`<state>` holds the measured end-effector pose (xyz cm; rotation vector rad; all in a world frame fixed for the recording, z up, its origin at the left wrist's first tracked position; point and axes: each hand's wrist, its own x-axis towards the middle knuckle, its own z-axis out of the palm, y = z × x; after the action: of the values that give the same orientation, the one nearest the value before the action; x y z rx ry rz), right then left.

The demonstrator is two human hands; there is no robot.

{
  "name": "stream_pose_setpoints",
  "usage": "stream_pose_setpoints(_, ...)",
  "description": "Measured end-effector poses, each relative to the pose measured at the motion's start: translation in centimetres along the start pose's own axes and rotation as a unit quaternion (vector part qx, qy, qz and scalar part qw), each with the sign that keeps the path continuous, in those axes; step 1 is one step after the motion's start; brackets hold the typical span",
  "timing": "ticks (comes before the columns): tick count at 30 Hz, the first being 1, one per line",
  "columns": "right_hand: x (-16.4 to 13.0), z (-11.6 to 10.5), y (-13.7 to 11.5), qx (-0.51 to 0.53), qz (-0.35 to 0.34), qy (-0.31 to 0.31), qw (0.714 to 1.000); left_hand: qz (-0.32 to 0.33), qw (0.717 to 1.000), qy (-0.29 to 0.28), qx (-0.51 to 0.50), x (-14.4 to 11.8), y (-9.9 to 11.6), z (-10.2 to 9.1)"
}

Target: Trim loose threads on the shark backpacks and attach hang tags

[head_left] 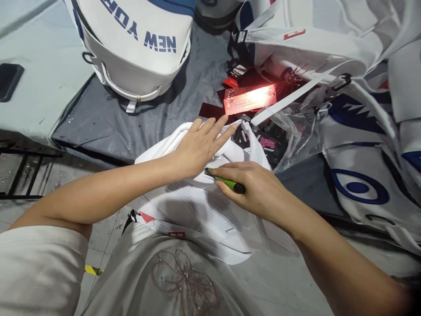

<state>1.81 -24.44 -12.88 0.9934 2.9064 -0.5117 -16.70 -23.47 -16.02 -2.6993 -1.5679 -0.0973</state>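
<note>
A white bag (207, 206) with perforated panels and a small red label lies across my lap and the table's front edge. My left hand (200, 147) rests on its upper part, fingers stretched out and lying over the white material. Just to the right, my right hand (253, 186) is closed around a slim tool with a green handle (226, 182) and a black end. The tool's dark tip points left into the bag's folds beside my left palm, and I cannot make out its exact kind.
A white "NEW YORK" bag (138, 57) stands at the back left, with a dark phone (9, 81) farther left. Red tags (250, 98), black tags (271, 142) and clear plastic (302, 136) lie beyond my hands. More white bags (358, 184) crowd the right side.
</note>
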Motion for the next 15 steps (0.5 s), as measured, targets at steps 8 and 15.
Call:
stream_pose_setpoints(8,-0.3,0.1,-0.6,0.004,0.032,0.008,0.999,0.0,0.999,-0.044,-0.006,-0.1,-0.4,-1.2)
stream_pose_setpoints(15,-0.5,2.2,-1.7,0.153,-0.02,0.136,0.979,-0.132,0.978,-0.152,-0.056,-3.9,-3.3,-4.4)
